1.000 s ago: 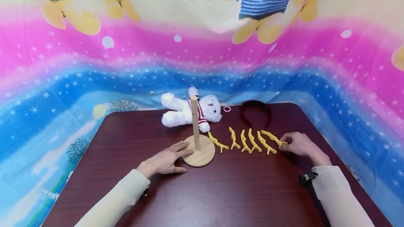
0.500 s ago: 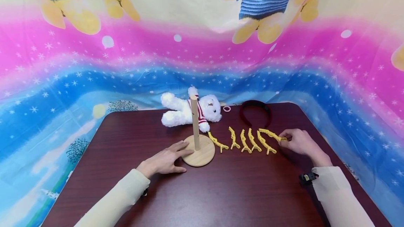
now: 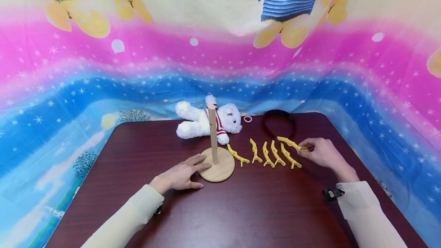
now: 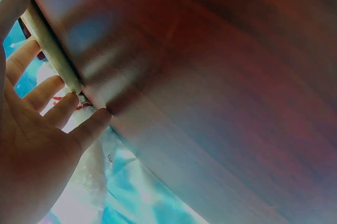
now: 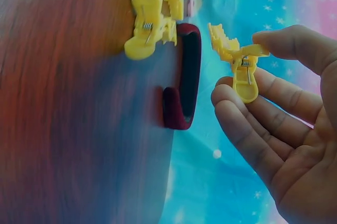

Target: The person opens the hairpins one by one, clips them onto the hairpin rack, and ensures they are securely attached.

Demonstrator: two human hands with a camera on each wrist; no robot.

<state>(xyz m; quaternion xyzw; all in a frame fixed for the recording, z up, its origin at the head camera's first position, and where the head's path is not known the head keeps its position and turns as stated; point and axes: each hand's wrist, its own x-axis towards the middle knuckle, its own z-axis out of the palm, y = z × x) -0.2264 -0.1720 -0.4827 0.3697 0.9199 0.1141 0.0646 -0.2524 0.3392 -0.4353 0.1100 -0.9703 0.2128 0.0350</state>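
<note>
My right hand [image 3: 325, 154] pinches a yellow hair clip [image 5: 242, 63] by its two spring handles, between thumb and fingers, held off the table. Left of it several more yellow hair clips [image 3: 290, 157] lie in a row on the table. With straight, spread fingers my left hand [image 3: 180, 172] rests at the left side of a round wooden base [image 3: 224, 169], its fingertips touching it. An upright wooden post [image 3: 213, 135] rises from that base.
A white teddy bear [image 3: 229, 118] in a striped top lies on its side behind the post. Beside its head is a small pink ring [image 3: 247, 119]. A dark red headband [image 3: 293, 125] lies at the back right of the brown table [image 3: 241, 217]. A patterned cloth hangs behind.
My right hand has lifted the rightmost hair clip from the table and carried it a little left and away from me. My left hand has stayed in place.
</note>
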